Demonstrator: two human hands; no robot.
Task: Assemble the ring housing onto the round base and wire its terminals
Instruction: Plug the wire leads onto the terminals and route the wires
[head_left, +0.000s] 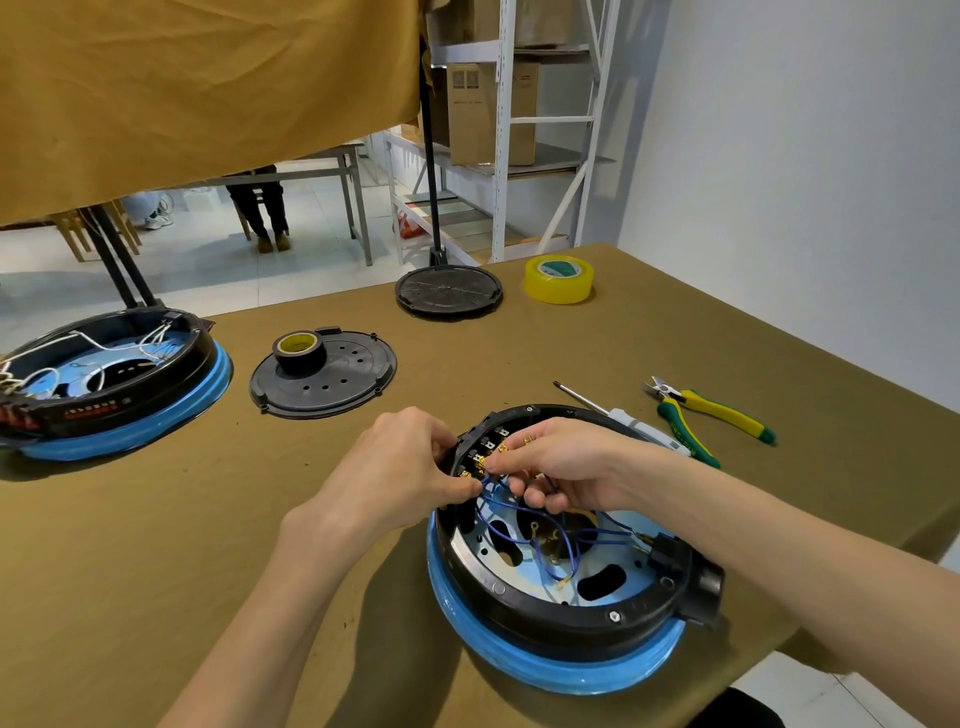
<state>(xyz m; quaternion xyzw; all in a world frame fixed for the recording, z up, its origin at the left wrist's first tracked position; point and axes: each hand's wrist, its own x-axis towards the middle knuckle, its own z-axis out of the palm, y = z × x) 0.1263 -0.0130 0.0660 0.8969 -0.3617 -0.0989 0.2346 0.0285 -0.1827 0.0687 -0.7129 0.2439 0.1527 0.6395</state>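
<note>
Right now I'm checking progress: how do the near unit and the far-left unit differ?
The near unit has blue wires; the far-left unit has white wires. Both hands, left and right, work at the near unit's terminals; nobody touches the far-left one. Both are black rings on blue-rimmed round bases.

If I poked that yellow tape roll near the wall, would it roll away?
Probably not. The yellow tape roll lies flat on its side on the cloth-covered table, so a poke would likely slide it, not roll it. It looks like a hollow ring, so it is probably light. Stood on its edge, it might well roll.
</note>
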